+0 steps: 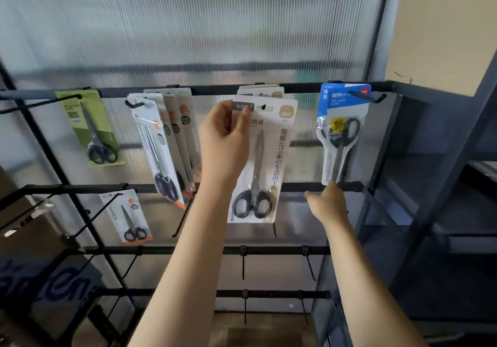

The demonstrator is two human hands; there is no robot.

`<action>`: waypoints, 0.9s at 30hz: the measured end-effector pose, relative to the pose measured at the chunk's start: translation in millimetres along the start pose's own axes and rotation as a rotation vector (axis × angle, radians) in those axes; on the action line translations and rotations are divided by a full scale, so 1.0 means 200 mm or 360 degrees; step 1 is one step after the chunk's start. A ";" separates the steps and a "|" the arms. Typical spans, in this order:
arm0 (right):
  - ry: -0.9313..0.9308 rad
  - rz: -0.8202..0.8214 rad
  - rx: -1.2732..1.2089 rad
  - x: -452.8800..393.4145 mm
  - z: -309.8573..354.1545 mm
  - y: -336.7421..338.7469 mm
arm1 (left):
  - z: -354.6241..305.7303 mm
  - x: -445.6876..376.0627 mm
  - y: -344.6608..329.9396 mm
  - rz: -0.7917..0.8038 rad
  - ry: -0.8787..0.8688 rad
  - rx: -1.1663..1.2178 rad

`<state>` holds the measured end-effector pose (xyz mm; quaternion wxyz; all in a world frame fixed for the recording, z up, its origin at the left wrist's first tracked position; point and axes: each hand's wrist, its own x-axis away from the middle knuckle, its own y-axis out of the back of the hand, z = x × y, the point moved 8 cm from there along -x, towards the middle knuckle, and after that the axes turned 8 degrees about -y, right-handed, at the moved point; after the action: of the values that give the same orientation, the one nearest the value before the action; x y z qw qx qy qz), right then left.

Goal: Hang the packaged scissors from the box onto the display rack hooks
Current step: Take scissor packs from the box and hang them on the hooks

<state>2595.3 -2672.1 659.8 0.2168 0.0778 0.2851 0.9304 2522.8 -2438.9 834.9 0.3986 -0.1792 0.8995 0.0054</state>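
Held pack: a cream card [265, 158] with Japanese lettering, a tan badge at its top right and grey-bladed, black-handled scissors under clear plastic is seen at the centre of the frame, just in front of the top rail.
Left hand [224, 142]: the card's top left corner is pinched between thumb and curled fingers.
Right hand [326, 202]: fingers are held fairly straight; the lower tip of the blue pack [343, 134] is touched, nothing is gripped.
Blue pack: hung on the hook [367, 96] at the upper right, close to the rack's right post.
Other packs: a green pack [90, 129] at the upper left, a white bunch [161, 145] left of centre, one small white pack [126, 216] on the second rail.
Open room: bare hooks [244, 266] are seen on the lower rails at the bottom centre; a gap is left between the held card and the blue pack.
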 end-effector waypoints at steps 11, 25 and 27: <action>0.0047 0.0095 0.0046 0.01 0.02 -0.02 | 0.15 -0.08 -0.03 -0.0007 0.0076 -0.0040; 0.0224 0.0087 0.0326 0.01 0.10 -0.10 | 0.32 -0.26 -0.10 0.0245 -0.0045 -0.0637; 0.0264 0.0071 0.0408 0.02 0.10 -0.12 | 0.34 -0.22 -0.06 0.0203 -0.0059 -0.0779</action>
<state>2606.3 -2641.9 663.1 0.1600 0.0341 0.4167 0.8942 2602.7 -2425.0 822.5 0.3584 -0.2133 0.8734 0.2514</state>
